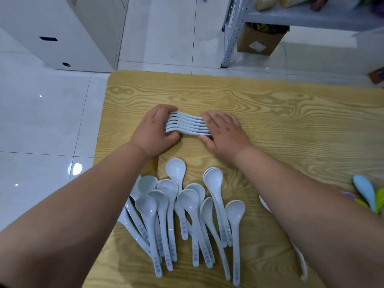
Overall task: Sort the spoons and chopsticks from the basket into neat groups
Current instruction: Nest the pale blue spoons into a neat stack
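A row of several white spoons [188, 123] lies on its side across the middle of the wooden table [280, 113]. My left hand [155, 129] grips the row's left end, fingers curled over the top and thumb underneath. My right hand [224, 132] covers the right end, fingers laid over the spoons and thumb below them. Nearer to me a loose pile of several white spoons [187, 208] lies with bowls pointing away. One more white spoon [299, 256] shows partly under my right forearm. No basket or chopsticks are in view.
Coloured spoons [367, 190], blue, green, yellow and purple, lie at the table's right edge. Beyond the table are a tiled floor, a white cabinet [68, 32] at the far left, and a metal shelf [234, 32] with a cardboard box [259, 40] under it.
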`<move>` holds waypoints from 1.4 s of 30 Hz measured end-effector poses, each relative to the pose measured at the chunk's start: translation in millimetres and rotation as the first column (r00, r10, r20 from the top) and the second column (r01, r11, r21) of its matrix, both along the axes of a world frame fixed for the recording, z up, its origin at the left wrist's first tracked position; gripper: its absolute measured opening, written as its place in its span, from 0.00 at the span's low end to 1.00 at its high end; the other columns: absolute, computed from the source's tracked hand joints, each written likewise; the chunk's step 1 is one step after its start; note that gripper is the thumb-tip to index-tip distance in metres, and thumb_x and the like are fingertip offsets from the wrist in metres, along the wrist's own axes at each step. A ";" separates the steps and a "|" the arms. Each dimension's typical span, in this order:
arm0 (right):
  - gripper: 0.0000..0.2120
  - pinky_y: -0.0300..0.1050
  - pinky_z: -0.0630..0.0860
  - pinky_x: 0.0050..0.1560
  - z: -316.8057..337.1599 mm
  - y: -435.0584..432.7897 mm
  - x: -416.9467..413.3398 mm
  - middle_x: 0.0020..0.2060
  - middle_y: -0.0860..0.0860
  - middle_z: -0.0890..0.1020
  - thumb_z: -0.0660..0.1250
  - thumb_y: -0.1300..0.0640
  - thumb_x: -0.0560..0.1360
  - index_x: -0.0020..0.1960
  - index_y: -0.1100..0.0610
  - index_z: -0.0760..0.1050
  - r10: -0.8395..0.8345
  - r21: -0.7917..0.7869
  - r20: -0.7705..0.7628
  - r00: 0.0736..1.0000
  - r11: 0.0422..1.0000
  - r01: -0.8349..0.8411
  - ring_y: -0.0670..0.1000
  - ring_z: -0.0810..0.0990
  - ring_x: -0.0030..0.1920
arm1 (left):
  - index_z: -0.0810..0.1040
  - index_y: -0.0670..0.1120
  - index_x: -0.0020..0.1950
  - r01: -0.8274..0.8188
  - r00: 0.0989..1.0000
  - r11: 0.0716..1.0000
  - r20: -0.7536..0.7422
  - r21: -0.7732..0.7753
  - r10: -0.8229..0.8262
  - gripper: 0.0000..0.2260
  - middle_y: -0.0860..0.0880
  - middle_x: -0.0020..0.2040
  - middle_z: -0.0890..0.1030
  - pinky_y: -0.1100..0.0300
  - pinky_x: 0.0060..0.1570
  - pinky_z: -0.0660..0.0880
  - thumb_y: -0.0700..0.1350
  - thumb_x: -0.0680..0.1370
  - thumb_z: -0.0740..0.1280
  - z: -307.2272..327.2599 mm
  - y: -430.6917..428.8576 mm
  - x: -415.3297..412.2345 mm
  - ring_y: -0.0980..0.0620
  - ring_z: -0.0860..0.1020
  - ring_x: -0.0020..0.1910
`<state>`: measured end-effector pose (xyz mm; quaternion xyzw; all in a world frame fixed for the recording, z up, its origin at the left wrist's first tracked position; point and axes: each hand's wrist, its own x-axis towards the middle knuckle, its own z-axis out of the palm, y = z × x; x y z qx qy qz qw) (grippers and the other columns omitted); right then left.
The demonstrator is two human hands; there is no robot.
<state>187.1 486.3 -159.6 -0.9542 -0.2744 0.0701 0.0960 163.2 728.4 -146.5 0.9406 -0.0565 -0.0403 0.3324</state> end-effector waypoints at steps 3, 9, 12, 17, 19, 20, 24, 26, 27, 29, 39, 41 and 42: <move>0.33 0.61 0.50 0.77 0.0 7.2 -11.1 0.78 0.53 0.62 0.57 0.42 0.81 0.81 0.56 0.55 -0.070 -0.042 -0.059 0.996 0.997 0.068 0.55 0.57 0.79 | 0.71 0.47 0.70 -0.021 0.995 0.999 -0.092 0.040 0.024 0.29 0.47 0.66 0.75 0.53 0.67 0.67 0.47 0.70 0.75 9.5 -4.2 -2.4 0.46 0.70 0.66; 0.35 0.62 0.47 0.78 1.6 19.0 -13.2 0.80 0.53 0.56 0.57 0.42 0.80 0.82 0.56 0.51 -0.120 -0.032 -0.101 0.988 0.993 0.117 0.54 0.50 0.81 | 0.67 0.37 0.75 0.101 0.995 0.972 -0.032 0.210 -0.096 0.33 0.36 0.72 0.70 0.45 0.72 0.65 0.43 0.72 0.73 20.8 -4.5 -5.4 0.35 0.69 0.70; 0.37 0.63 0.47 0.78 1.9 19.5 -13.2 0.81 0.54 0.55 0.55 0.40 0.80 0.82 0.56 0.49 -0.111 -0.063 -0.097 0.989 0.993 0.105 0.54 0.49 0.81 | 0.65 0.32 0.75 0.204 0.973 0.911 0.028 0.359 -0.229 0.33 0.31 0.74 0.67 0.39 0.74 0.62 0.45 0.74 0.71 17.7 -6.5 -6.8 0.31 0.66 0.73; 0.39 0.62 0.46 0.78 4.0 20.7 -10.9 0.81 0.53 0.52 0.55 0.36 0.79 0.82 0.56 0.48 -0.107 -0.092 -0.105 0.989 0.991 0.098 0.54 0.47 0.81 | 0.61 0.36 0.79 0.200 0.971 0.854 0.019 0.480 -0.238 0.36 0.36 0.80 0.59 0.38 0.77 0.54 0.54 0.77 0.65 10.3 -5.8 -6.3 0.35 0.53 0.80; 0.40 0.61 0.46 0.78 6.0 22.1 -9.5 0.81 0.54 0.52 0.57 0.37 0.78 0.82 0.57 0.49 -0.107 -0.088 -0.112 0.988 0.991 0.097 0.54 0.47 0.81 | 0.60 0.40 0.80 0.197 0.972 0.850 0.019 0.489 -0.236 0.37 0.38 0.81 0.57 0.38 0.78 0.51 0.55 0.76 0.66 7.5 -4.6 -6.0 0.36 0.52 0.80; 0.40 0.61 0.46 0.78 6.7 22.6 -8.9 0.81 0.54 0.53 0.57 0.37 0.78 0.82 0.57 0.49 -0.099 -0.087 -0.115 0.988 0.992 0.089 0.55 0.47 0.81 | 0.59 0.41 0.80 0.199 0.970 0.847 0.024 0.494 -0.242 0.37 0.39 0.81 0.57 0.39 0.78 0.51 0.56 0.76 0.66 7.0 -3.8 -5.7 0.37 0.52 0.81; 0.40 0.59 0.46 0.79 9.6 23.1 -8.2 0.81 0.53 0.53 0.56 0.36 0.78 0.82 0.55 0.48 -0.074 -0.082 -0.130 0.989 0.995 0.064 0.54 0.48 0.81 | 0.59 0.44 0.81 0.189 0.972 0.847 0.025 0.496 -0.232 0.36 0.40 0.81 0.58 0.38 0.78 0.50 0.59 0.77 0.62 14.5 -0.4 -6.1 0.38 0.51 0.81; 0.39 0.58 0.46 0.79 12.1 21.8 -9.3 0.81 0.53 0.53 0.56 0.36 0.79 0.82 0.54 0.48 -0.077 -0.073 -0.141 0.987 0.995 0.067 0.54 0.48 0.81 | 0.62 0.43 0.80 0.174 0.975 0.867 0.039 0.467 -0.217 0.34 0.40 0.80 0.62 0.37 0.77 0.51 0.57 0.77 0.62 20.6 -0.8 -10.6 0.36 0.54 0.80; 0.39 0.57 0.46 0.79 13.8 21.0 -10.2 0.81 0.53 0.53 0.56 0.37 0.79 0.82 0.54 0.48 -0.076 -0.069 -0.145 0.987 0.995 0.066 0.54 0.48 0.81 | 0.65 0.43 0.79 0.164 0.977 0.883 0.052 0.439 -0.207 0.32 0.40 0.78 0.65 0.37 0.77 0.54 0.55 0.77 0.63 23.6 -1.8 -13.8 0.35 0.57 0.79; 0.37 0.57 0.48 0.79 18.6 19.7 -13.0 0.81 0.53 0.53 0.57 0.38 0.80 0.82 0.53 0.50 -0.068 -0.061 -0.156 0.985 0.996 0.059 0.55 0.48 0.81 | 0.71 0.41 0.75 0.137 0.977 0.915 0.100 0.380 -0.188 0.28 0.38 0.72 0.72 0.37 0.73 0.62 0.50 0.76 0.67 29.8 -4.3 -22.8 0.34 0.66 0.75; 0.21 0.49 0.74 0.59 71.7 -1.9 -89.6 0.62 0.55 0.80 0.69 0.55 0.77 0.69 0.58 0.75 -0.059 0.330 -0.187 0.981 0.936 0.119 0.57 0.77 0.63 | 0.74 0.47 0.71 -0.007 1.000 1.000 0.009 -0.016 0.007 0.22 0.49 0.65 0.77 0.60 0.59 0.71 0.44 0.77 0.71 63.3 -29.4 -116.9 0.52 0.74 0.64; 0.19 0.45 0.72 0.59 75.6 -15.0 -116.7 0.63 0.51 0.80 0.67 0.53 0.78 0.69 0.55 0.74 -0.054 0.330 -0.257 0.965 0.933 0.140 0.53 0.76 0.64 | 0.74 0.48 0.70 -0.016 0.996 0.996 -0.084 -0.087 0.009 0.20 0.52 0.63 0.78 0.56 0.60 0.73 0.45 0.77 0.70 68.5 -33.7 -144.6 0.54 0.75 0.62; 0.19 0.44 0.72 0.59 76.1 -22.2 -129.6 0.63 0.50 0.79 0.66 0.53 0.79 0.69 0.53 0.74 -0.057 0.322 -0.300 0.952 0.934 0.157 0.52 0.75 0.65 | 0.73 0.50 0.69 -0.026 0.991 0.994 -0.132 -0.107 0.012 0.20 0.54 0.62 0.78 0.56 0.59 0.74 0.48 0.78 0.69 70.2 -36.7 -158.8 0.56 0.75 0.61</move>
